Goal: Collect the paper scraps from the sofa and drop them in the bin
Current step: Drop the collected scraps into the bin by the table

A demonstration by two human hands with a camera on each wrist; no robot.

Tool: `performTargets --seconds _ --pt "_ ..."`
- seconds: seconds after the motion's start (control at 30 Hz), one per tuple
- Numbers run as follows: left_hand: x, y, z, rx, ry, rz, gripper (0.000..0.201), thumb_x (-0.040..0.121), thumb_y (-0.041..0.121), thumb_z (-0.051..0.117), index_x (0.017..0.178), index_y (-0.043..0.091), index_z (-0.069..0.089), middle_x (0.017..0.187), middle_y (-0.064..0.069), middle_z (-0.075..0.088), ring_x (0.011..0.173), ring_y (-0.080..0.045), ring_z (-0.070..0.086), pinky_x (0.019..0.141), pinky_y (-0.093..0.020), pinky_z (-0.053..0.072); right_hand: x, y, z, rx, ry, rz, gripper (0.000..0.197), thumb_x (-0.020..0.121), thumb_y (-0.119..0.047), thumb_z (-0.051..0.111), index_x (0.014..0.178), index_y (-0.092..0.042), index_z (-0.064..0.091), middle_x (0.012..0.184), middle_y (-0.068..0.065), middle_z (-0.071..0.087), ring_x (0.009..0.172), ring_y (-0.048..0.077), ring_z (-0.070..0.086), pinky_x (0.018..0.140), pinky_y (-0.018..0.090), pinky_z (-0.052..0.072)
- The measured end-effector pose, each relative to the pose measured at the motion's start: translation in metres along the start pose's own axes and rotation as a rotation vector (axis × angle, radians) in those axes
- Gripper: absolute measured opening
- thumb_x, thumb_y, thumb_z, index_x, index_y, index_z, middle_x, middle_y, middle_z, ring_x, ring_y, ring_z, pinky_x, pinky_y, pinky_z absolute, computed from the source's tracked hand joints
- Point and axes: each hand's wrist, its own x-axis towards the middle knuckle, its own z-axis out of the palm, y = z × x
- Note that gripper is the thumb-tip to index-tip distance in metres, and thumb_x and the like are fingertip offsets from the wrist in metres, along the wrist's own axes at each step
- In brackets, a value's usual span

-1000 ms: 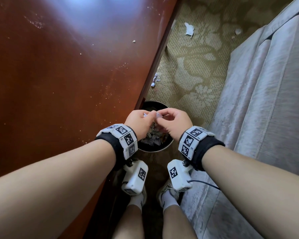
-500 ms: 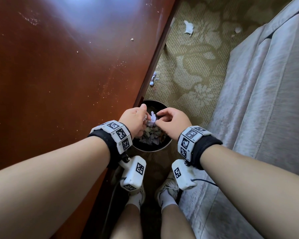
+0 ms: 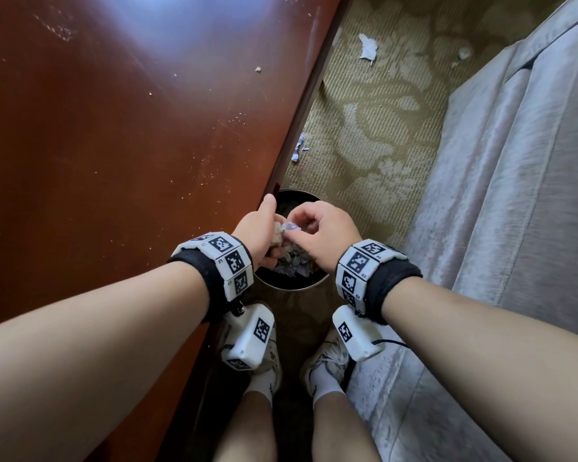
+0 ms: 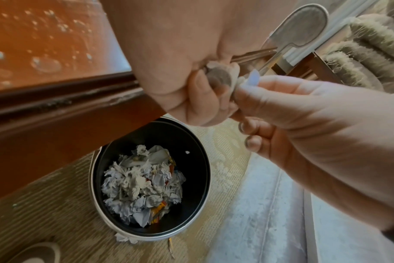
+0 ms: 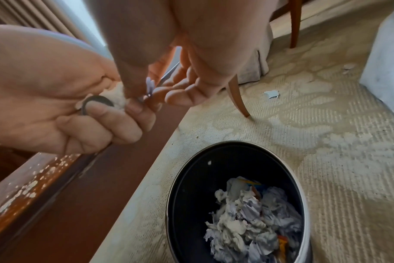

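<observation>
Hidden: in the head view I see both hands over the bin (image 3: 289, 285), covering most of its mouth; what the left hand (image 3: 259, 232) clutches is hard to name from here.
Left hand: fingers curled round a wad of paper scraps (image 4: 233, 74) and a dark round thing I cannot identify.
Right hand (image 3: 321, 233): thumb and forefinger pinch a pale scrap (image 4: 252, 78) just above the bin, touching the left hand's wad.
Around the bin: red-brown worktop (image 3: 121, 135) to its left, grey sofa (image 3: 521, 181) to its right, loose scraps on the carpet (image 3: 369, 46) beyond it.
Wrist views only: the bin holds a heap of crumpled scraps (image 5: 247, 224); a chair leg (image 5: 237, 97) stands beyond it.
</observation>
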Motion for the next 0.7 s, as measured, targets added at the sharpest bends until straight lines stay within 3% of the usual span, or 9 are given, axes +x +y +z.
performTargets --seconds 0.07,0.13,0.27,0.4,0.47,0.57,0.63,0.7 --pt "-0.001 0.001 -0.001 -0.044 -0.032 -0.021 0.041 0.094 0.033 0.03 0.076 0.008 0.057 0.055 -0.006 0.047 0.038 -0.015 0.035 0.038 -0.014 0.025 0.002 0.001 -0.001 0.077 0.034 0.038 0.008 0.08 -0.027 0.068 0.073 -0.027 0.064 0.076 -0.009 0.065 0.07 0.007 0.059 0.071 0.025 0.05" --pt "-0.001 0.002 -0.003 -0.084 -0.09 -0.033 0.034 0.086 0.021 0.031 0.071 0.006 0.057 0.057 -0.007 0.045 0.039 -0.015 0.032 0.039 -0.014 0.021 0.004 0.005 -0.003 0.079 0.076 0.081 0.011 0.082 -0.029 0.064 0.071 -0.026 0.063 0.073 -0.01 0.063 0.073 0.008 0.06 0.07 0.025 0.048" --pt "-0.002 0.003 -0.002 -0.074 -0.08 -0.049 0.028 0.085 0.012 0.033 0.073 0.005 0.057 0.059 -0.006 0.045 0.038 -0.013 0.032 0.037 -0.014 0.02 0.002 0.011 -0.003 0.025 0.057 0.077 0.005 0.079 -0.034 0.065 0.076 -0.03 0.066 0.077 -0.012 0.065 0.079 0.007 0.062 0.074 0.026 0.051" --pt "-0.002 0.001 0.001 -0.076 -0.051 -0.061 0.021 0.093 0.02 0.039 0.079 0.008 0.05 0.061 -0.006 0.043 0.04 -0.014 0.034 0.036 -0.014 0.021 -0.004 0.003 -0.002 0.024 0.025 0.051 0.015 0.072 -0.042 0.07 0.084 -0.036 0.064 0.09 -0.013 0.061 0.084 0.003 0.06 0.08 0.024 0.05" --pt "-0.001 0.0 0.002 -0.048 -0.034 -0.044 0.033 0.096 0.036 0.039 0.08 0.011 0.052 0.061 -0.006 0.045 0.044 -0.015 0.037 0.037 -0.016 0.025 -0.004 0.0 0.0 -0.011 0.014 0.016 0.02 0.071 -0.043 0.073 0.088 -0.037 0.063 0.094 -0.011 0.056 0.083 0.0 0.056 0.081 0.021 0.047" --pt "0.001 0.0 0.002 -0.011 -0.007 -0.036 0.051 0.096 0.053 0.03 0.093 0.012 0.061 0.058 -0.002 0.052 0.044 -0.016 0.042 0.04 -0.018 0.031 -0.002 -0.002 0.002 0.015 -0.013 0.015 0.021 0.074 -0.036 0.075 0.092 -0.031 0.067 0.093 -0.011 0.055 0.082 -0.001 0.057 0.083 0.022 0.049" --pt "0.002 0.0 0.001 -0.036 -0.035 -0.049 0.054 0.095 0.052 0.028 0.099 0.008 0.06 0.057 -0.003 0.051 0.042 -0.015 0.042 0.039 -0.018 0.031 -0.001 -0.002 0.0 -0.02 -0.029 0.003 0.016 0.076 -0.034 0.073 0.091 -0.029 0.068 0.092 -0.009 0.056 0.083 0.003 0.058 0.081 0.022 0.047" --pt "0.002 -0.001 0.0 -0.075 -0.071 -0.058 0.045 0.094 0.041 0.028 0.09 0.007 0.058 0.057 -0.005 0.048 0.041 -0.015 0.04 0.038 -0.017 0.028 0.0 -0.002 -0.004 -0.074 -0.049 -0.033 0.01 0.078 -0.029 0.071 0.087 -0.027 0.068 0.092 -0.007 0.056 0.083 0.006 0.055 0.081 0.022 0.044"
